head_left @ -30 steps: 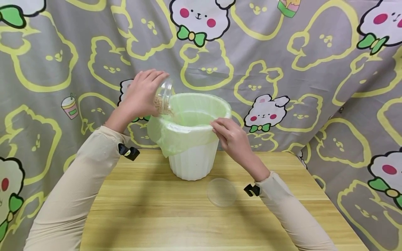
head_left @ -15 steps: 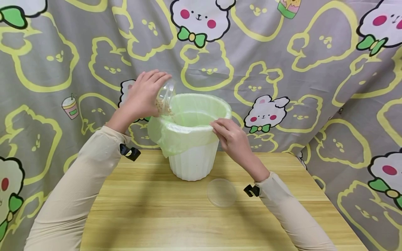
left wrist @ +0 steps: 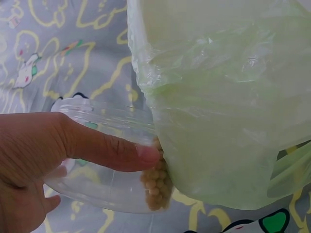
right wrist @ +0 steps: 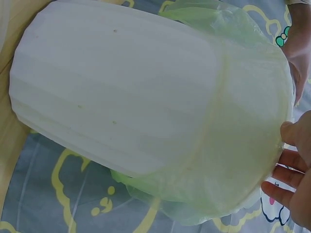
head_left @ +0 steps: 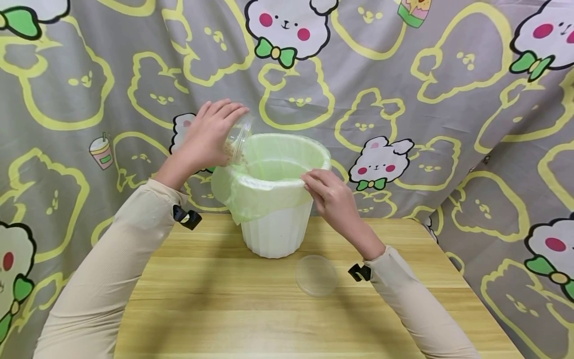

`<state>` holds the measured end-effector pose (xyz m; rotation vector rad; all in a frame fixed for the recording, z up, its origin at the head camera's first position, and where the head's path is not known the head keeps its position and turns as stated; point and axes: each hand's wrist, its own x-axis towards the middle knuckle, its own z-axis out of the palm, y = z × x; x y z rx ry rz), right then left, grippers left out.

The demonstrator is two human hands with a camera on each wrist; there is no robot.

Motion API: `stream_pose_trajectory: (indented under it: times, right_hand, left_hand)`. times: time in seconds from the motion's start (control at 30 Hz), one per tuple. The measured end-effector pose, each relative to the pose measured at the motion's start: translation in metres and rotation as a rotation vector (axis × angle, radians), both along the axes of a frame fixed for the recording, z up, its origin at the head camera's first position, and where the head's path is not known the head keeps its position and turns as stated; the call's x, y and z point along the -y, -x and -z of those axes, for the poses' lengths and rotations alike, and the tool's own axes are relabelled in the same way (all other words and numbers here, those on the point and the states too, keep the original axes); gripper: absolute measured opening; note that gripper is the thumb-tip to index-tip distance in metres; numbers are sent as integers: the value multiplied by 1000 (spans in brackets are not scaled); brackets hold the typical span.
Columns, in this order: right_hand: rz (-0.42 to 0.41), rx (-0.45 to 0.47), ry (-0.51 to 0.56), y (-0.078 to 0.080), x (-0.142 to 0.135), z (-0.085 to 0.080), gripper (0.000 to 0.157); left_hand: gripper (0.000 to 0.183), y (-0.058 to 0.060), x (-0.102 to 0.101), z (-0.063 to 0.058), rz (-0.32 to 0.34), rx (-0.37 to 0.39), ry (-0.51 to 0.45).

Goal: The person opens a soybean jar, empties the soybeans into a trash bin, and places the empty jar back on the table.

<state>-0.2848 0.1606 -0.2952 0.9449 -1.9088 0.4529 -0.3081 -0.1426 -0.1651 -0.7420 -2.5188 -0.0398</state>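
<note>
In the head view my left hand (head_left: 208, 137) grips a clear plastic jar (head_left: 242, 133), tipped on its side with its mouth over the left rim of a white trash bin (head_left: 277, 232). Small round tan beans (left wrist: 156, 187) lie along the jar's lower side near its mouth, and the left wrist view shows my thumb pressed along the jar. A pale green bin liner (head_left: 255, 197) covers the bin's inside and folds down over its rim. My right hand (head_left: 331, 197) pinches the lined rim at the near right, with thumb and fingers seen there in the right wrist view. The bin's bottom is hidden.
A round translucent lid (head_left: 316, 275) lies on the wooden table (head_left: 233, 319), just in front of the bin. Behind the table hangs a grey curtain (head_left: 309, 75) with cartoon prints, close to the bin's back.
My left hand and the jar have shifted slightly to the right, further over the rim. The right hand, the bin and the lid look still.
</note>
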Motion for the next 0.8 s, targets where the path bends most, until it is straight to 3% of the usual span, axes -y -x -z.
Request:
stream_pose_trajectory:
  times: [0.4,0.8]
  right_hand:
    - [-1,1,-3,2,-1,1,23]
    - [-1,5,-6,0,-1,-1,23]
  left_hand:
    - [97,1,-4,3,6,-41,18]
    - [97,-3,-11,3,13,-83,44]
